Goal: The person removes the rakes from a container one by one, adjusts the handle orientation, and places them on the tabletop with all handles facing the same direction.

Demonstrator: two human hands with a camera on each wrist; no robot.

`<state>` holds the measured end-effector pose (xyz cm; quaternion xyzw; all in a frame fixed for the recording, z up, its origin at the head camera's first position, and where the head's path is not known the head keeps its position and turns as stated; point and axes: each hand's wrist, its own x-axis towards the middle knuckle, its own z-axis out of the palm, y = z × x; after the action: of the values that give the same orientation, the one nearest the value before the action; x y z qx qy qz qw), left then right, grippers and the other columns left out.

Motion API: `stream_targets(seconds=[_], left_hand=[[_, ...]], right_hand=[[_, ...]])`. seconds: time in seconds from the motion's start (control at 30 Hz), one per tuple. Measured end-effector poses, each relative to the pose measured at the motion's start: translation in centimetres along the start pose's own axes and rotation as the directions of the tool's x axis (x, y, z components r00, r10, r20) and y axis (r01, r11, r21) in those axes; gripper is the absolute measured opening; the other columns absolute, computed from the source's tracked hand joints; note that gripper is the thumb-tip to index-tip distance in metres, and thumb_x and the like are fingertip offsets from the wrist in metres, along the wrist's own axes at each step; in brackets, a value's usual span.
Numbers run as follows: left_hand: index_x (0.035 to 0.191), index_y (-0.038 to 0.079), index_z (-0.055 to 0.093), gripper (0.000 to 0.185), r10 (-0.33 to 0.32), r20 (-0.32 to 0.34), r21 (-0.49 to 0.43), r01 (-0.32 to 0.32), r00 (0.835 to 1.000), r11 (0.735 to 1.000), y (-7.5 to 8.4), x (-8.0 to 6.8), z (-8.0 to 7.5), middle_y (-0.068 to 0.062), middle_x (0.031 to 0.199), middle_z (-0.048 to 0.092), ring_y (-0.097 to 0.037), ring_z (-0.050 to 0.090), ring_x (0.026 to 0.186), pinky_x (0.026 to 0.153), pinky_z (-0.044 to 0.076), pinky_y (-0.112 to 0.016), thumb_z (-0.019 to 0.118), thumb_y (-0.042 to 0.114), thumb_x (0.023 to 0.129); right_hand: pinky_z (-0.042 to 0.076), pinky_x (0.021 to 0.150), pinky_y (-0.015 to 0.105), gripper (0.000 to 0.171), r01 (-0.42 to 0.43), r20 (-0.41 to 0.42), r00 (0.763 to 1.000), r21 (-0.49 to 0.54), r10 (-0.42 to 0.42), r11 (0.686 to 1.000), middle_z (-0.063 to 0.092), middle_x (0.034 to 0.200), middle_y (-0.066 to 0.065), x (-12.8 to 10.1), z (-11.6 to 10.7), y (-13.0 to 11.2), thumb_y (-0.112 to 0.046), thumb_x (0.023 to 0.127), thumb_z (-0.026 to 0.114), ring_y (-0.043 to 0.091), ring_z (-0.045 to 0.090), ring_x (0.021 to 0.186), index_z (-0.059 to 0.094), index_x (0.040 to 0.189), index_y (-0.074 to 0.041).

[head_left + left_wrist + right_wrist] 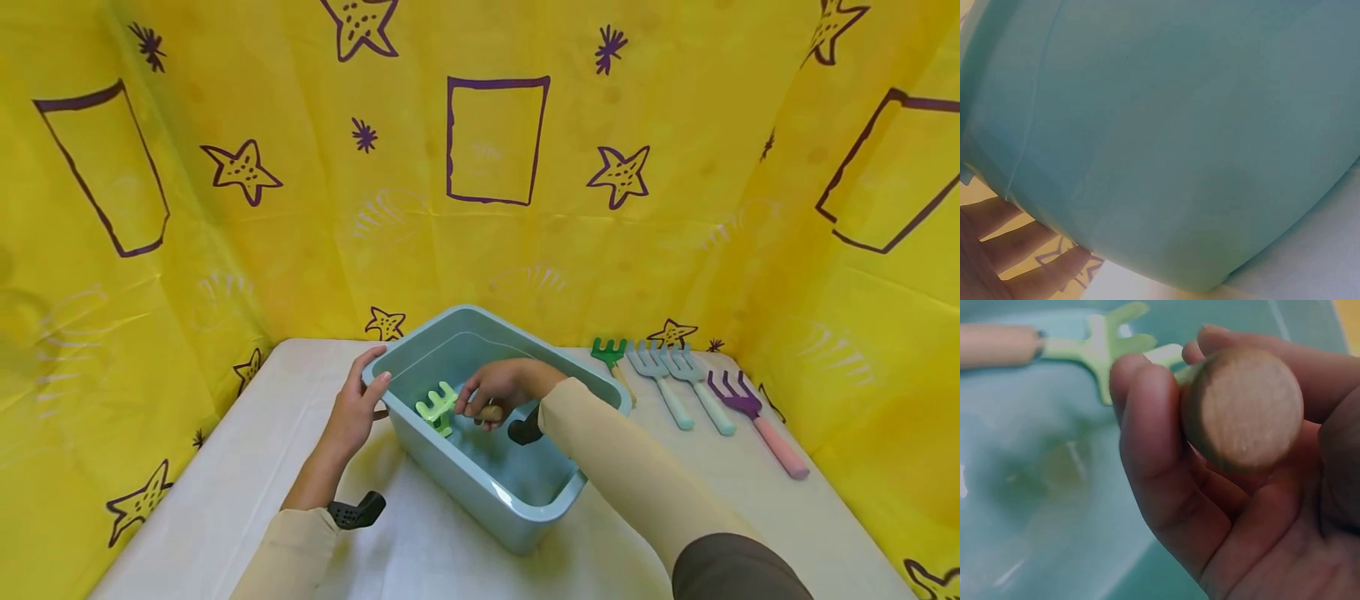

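Note:
A teal plastic bin (pixel 480 487) stands on the white table (pixel 225 467). My left hand (pixel 358 404) grips the bin's near-left corner, thumb on the rim. In the left wrist view the bin wall (pixel 1166 137) fills the frame, with my fingers (pixel 1016 244) along it. My right hand (pixel 501 388) is inside the bin, curled round the wooden handle (pixel 1242 406) of a light green toy rake (pixel 437 406). The right wrist view shows a second light green rake (pixel 1110 340) with a wooden handle lying on the bin floor (pixel 1041 487).
Right of the bin several toy garden tools lie in a row: a dark green rake (pixel 610 352), two pale blue forks (pixel 660 379) (pixel 701 387) and a purple fork with a pink handle (pixel 757 421). Yellow patterned cloth (pixel 495 208) walls in the table on three sides.

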<state>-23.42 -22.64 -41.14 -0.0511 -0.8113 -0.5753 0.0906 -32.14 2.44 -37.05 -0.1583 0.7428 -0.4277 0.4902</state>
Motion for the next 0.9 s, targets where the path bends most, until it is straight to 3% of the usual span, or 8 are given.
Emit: stream_targets(seconds=[0.1,0.3,0.53,0.73,0.9], left_hand=[[0.148,0.035,0.03,0.048,0.002,-0.002,0.005,-0.002,1.0,1.0,0.0,0.0,0.0,-0.012,0.149,0.039,-0.043,0.045,0.126,0.083,0.05,-0.06,0.045,0.038,0.102],[0.15,0.035,0.028,0.049,0.001,0.007,0.011,-0.001,1.0,1.0,0.0,0.0,0.0,-0.013,0.149,0.037,-0.043,0.045,0.127,0.084,0.05,-0.06,0.044,0.038,0.103],[0.152,0.024,0.026,0.051,-0.031,0.03,-0.015,0.031,0.999,0.999,2.4,-0.9,-0.1,-0.018,0.15,0.036,-0.045,0.043,0.127,0.087,0.047,-0.062,0.044,0.029,0.104],[0.15,0.033,0.028,0.051,-0.031,0.015,0.003,0.031,0.999,1.0,0.3,0.0,0.0,-0.012,0.149,0.038,-0.042,0.047,0.125,0.085,0.05,-0.06,0.045,0.037,0.103],[0.149,0.033,0.029,0.05,-0.013,0.0,0.014,0.013,1.0,1.0,0.0,0.0,0.1,-0.013,0.147,0.04,-0.043,0.05,0.121,0.083,0.051,-0.059,0.046,0.039,0.102]], right_hand=[[0.052,0.06,0.033,0.03,0.023,0.005,1.0,0.03,-0.023,0.999,0.056,0.086,0.013,-0.3,-0.2,-0.1,0.001,0.095,0.056,0.027,0.056,0.064,0.054,0.123,0.009],[0.052,0.06,0.032,0.021,0.046,-0.007,0.999,0.028,-0.046,0.999,0.056,0.09,0.014,-1.0,-0.8,-0.6,0.002,0.095,0.055,0.027,0.058,0.066,0.056,0.116,0.004],[0.051,0.06,0.03,0.019,0.095,-0.024,0.995,-0.008,-0.095,0.995,0.057,0.095,0.015,-2.0,-1.6,-0.9,-0.002,0.097,0.055,0.025,0.061,0.069,0.057,0.115,0.001],[0.046,0.058,0.027,0.019,0.129,-0.081,0.988,0.005,-0.128,0.992,0.057,0.096,0.017,-3.1,-2.0,-0.7,-0.003,0.097,0.055,0.024,0.056,0.067,0.058,0.116,0.002],[0.041,0.056,0.028,0.02,0.199,-0.145,0.969,-0.031,-0.201,0.98,0.056,0.102,0.023,-4.2,-2.1,-0.9,-0.004,0.099,0.053,0.023,0.057,0.068,0.057,0.117,0.003]])
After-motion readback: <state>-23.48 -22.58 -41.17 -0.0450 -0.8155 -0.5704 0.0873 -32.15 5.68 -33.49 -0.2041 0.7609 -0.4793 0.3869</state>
